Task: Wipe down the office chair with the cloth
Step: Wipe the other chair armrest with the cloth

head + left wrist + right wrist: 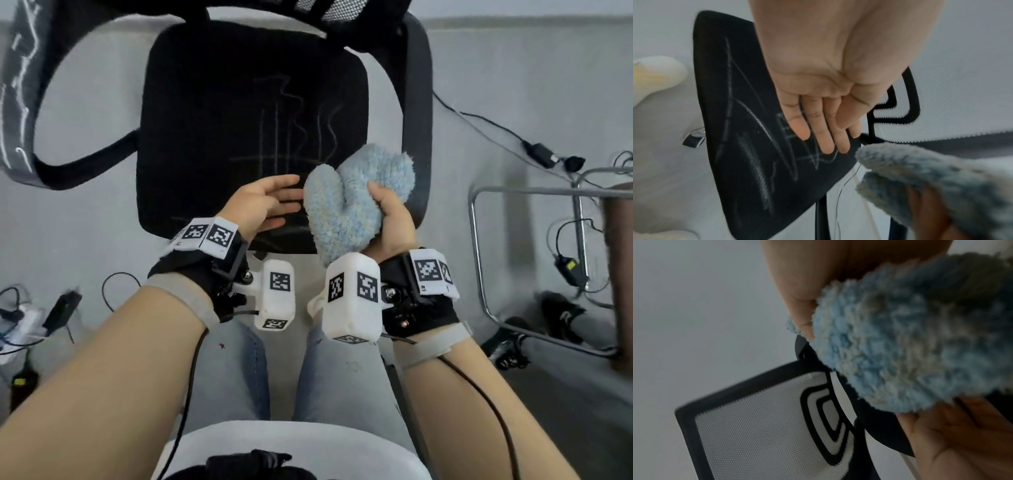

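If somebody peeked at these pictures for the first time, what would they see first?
Probably the fluffy blue cloth, bunched up in the right hand just above the front right part of the chair seat. Next, the pale scribbly lines drawn across the middle of that black seat. The left hand is open, its fingers straight, right beside the cloth.

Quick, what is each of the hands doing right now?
Left hand: open, fingers straight, holding nothing, over the chair seat.
Right hand: gripping the fluffy blue cloth.
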Motion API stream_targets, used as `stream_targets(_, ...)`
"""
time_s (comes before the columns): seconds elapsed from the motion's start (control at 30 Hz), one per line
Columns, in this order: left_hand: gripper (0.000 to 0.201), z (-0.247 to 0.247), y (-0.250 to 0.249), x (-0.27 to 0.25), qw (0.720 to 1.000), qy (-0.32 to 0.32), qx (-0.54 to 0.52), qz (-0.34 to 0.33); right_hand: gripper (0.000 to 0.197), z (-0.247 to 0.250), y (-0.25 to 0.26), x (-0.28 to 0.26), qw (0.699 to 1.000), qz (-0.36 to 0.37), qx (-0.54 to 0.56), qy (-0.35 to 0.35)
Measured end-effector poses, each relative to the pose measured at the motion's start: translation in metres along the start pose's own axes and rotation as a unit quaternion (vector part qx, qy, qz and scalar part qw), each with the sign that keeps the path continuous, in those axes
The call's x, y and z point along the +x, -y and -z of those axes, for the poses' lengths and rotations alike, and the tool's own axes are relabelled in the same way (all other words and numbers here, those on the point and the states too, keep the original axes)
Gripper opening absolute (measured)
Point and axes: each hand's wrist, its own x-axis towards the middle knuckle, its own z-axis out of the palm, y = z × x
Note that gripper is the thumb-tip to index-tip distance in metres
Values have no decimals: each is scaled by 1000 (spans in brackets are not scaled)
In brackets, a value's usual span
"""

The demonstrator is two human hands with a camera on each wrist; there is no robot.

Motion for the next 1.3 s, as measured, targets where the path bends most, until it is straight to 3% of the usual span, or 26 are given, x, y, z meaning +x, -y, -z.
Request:
stream_targets(0.13, 45, 72, -2, -16, 998, -21, -51, -18, 31, -61, -48, 16, 999, 9, -34, -12)
stream_targets(0.37, 33, 219, -43, -41, 994, -3, -28, -102, 42, -179, -133, 34, 999, -7, -21, -36)
stream_targets(0.53, 33, 299, -59, -48, 972, -96, -122, -174, 45, -237, -161, 59, 997, 26, -65, -29)
stream_targets(0.63, 33, 332, -45, -38, 948, -185, -193, -173, 32, -266, -163, 76, 984, 98, -143, -41)
stream_targets(0.73, 28, 351, -22, -19, 946, -229, -194, -125, 15, -296, -160, 96, 937, 227, -261, -46)
stream_targets(0.83, 27, 357, -4, 0, 962, -182, -188, -75, 19, -327, -148, 119, 838, 362, -405, -46)
stream_targets(0.9, 31, 357, 1, 8, 973, -142, -168, -74, 23, -343, -143, 142, 773, 395, -495, -27)
stream_targets(1.0, 25, 362, 4, 16, 979, -113, -147, -91, 33, -353, -160, 167, 698, 370, -613, 11)
stream_targets(1.07, 26, 366, 3, 20, 981, -102, -143, -85, 41, -342, -175, 171, 674, 344, -652, 38)
stream_targets(1.2, 33, 372, -6, 23, 984, -77, -146, -72, 48, -310, -199, 142, 659, 307, -680, 90)
stream_targets(1.3, 24, 371, -10, 22, 986, -95, -121, -65, 46, -310, -189, 141, 625, 331, -700, 94)
